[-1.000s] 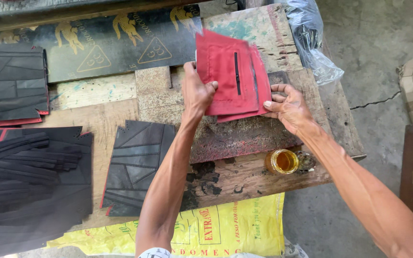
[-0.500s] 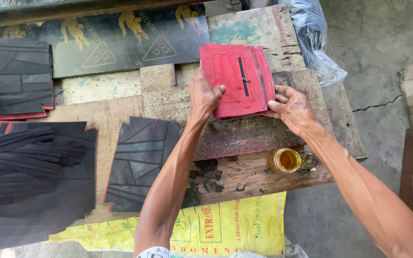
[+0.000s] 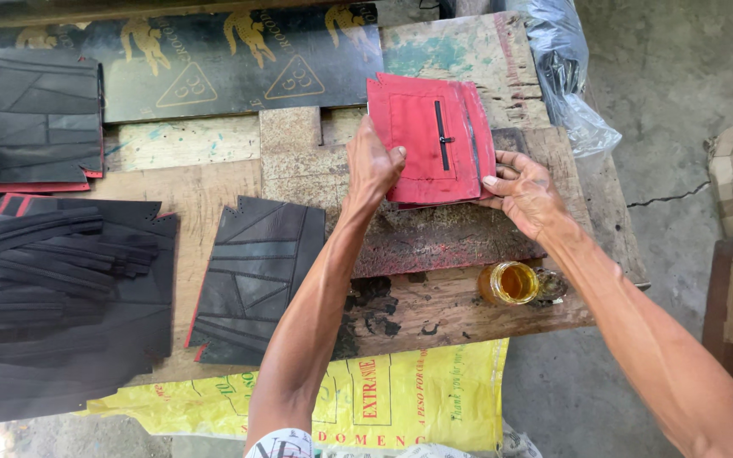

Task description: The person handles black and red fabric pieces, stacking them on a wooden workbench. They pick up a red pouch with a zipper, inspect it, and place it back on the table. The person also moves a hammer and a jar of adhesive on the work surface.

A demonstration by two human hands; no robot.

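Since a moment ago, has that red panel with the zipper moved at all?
Yes. The red zippered panel, held between the left hand and right hand, has swung squarer to the wooden table edge; the amber jar hasn't shifted.

both hands, left hand (image 3: 377, 165) and right hand (image 3: 526, 191), grip a red pouch (image 3: 431, 138) over the bench (image 3: 214, 182), beside a jar (image 3: 509, 282).

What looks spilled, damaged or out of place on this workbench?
Dark stains blotch the worn wooden bench near the open jar of amber liquid, like old spills. Both hands, left hand and right hand, hold the red panel.
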